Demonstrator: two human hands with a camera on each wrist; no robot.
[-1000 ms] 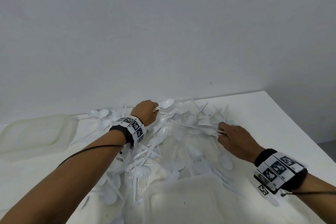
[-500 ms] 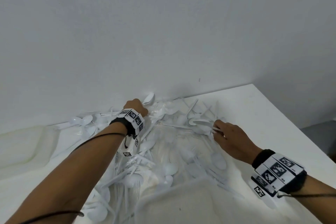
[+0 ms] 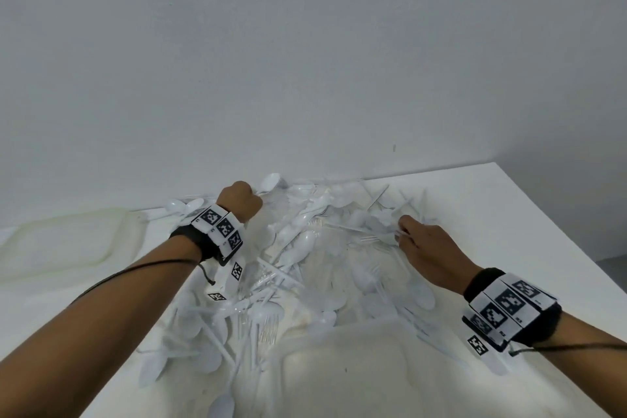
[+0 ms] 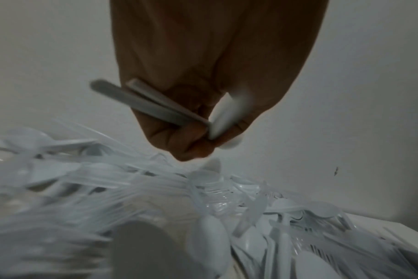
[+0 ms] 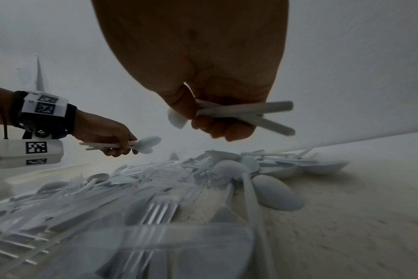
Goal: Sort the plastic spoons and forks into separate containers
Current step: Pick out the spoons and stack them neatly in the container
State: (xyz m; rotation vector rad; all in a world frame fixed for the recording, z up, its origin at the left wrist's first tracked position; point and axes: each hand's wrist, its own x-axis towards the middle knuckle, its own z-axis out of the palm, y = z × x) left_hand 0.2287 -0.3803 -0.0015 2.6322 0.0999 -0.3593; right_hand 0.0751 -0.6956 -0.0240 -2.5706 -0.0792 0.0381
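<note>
A heap of white plastic spoons and forks covers the middle of the white table. My left hand is at the heap's far side near the wall and grips a few white spoons; one bowl sticks up past the knuckles. The right wrist view also shows this hand and its spoons. At the heap's right side my right hand grips a small bundle of white handles, with one spoon bowl showing by the thumb.
A translucent plastic container lies at the far left of the table. Another translucent container sits close to me, partly ringed by cutlery. The wall stands right behind the heap. The table's right edge is near.
My left hand has moved away from me toward the wall, carrying its spoons, whose bowls now point up. The right hand has stayed at the heap's right side, still gripping its utensils.
</note>
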